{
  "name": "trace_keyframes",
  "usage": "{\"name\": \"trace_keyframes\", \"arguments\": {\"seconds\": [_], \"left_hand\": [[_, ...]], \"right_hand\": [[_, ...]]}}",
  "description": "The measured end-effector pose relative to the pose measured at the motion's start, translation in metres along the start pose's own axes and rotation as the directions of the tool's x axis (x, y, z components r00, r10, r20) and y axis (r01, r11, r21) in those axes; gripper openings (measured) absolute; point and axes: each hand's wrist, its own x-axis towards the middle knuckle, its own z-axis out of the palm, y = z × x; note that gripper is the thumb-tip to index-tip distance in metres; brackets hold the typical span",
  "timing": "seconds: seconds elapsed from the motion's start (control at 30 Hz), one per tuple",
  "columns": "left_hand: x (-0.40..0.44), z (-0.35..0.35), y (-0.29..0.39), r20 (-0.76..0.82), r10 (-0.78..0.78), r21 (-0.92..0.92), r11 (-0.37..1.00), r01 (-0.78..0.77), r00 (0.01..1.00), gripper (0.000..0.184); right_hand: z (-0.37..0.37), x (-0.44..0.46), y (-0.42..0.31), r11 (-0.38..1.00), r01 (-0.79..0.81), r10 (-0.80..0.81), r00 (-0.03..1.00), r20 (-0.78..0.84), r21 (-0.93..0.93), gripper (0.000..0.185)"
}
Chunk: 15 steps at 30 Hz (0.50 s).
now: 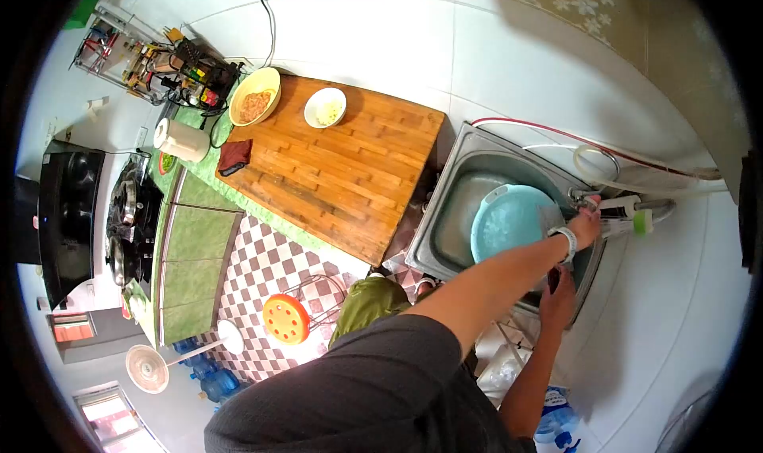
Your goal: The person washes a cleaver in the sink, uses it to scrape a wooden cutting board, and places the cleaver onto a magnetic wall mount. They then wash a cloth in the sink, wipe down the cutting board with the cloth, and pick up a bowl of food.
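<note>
My left hand (586, 224), with a pale band at the wrist, reaches across the sink. Its fingers are closed on the faucet (584, 193) at the sink's back edge. My right hand (559, 300) is at the sink's near right rim, closed around a small dark object (553, 279) whose kind I cannot make out. Left of both hands, a light blue plastic basin (509, 224) sits inside the metal sink (458, 207). The basin's right part is partly hidden by my left forearm.
A wooden board (342, 183) lies left of the sink, bearing a yellow bowl (274, 83) of minced meat and a white bowl (340, 103). Bottles (628, 208) stand beside the faucet. An orange stool (286, 319) is on the checkered floor.
</note>
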Motion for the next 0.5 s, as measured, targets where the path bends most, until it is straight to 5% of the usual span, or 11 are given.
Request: {"name": "trace_keyframes", "arguments": {"seconds": [0.1,0.17,0.27,0.37,0.5], "left_hand": [[0.013,-0.024,-0.008,0.064,0.366,0.398,0.844,-0.361,0.928,0.027],[-0.005,-0.059,0.012,0.159,0.104,0.705,0.685,-0.187,0.982,0.046],[-0.037,-0.128,0.032,-0.052,0.058,0.337,0.941,-0.037,0.997,0.035],[-0.056,-0.171,0.032,-0.125,-0.019,-0.078,0.997,0.01,0.992,0.023],[-0.06,-0.184,0.026,-0.114,-0.2,-0.12,0.975,0.187,0.973,0.021]], "right_hand": [[0.001,0.012,0.014,0.993,0.109,-0.105,0.991,-0.079,0.047,0.049],[0.004,0.005,0.019,0.995,0.103,-0.1,0.988,-0.121,0.019,0.054],[0.0,0.012,0.013,0.986,0.113,-0.095,0.986,-0.14,0.125,0.05],[-0.011,0.018,0.0,0.985,0.121,-0.101,0.983,-0.154,0.125,0.044],[-0.017,0.017,-0.001,0.98,0.128,-0.105,0.983,-0.151,0.155,0.042]]}}
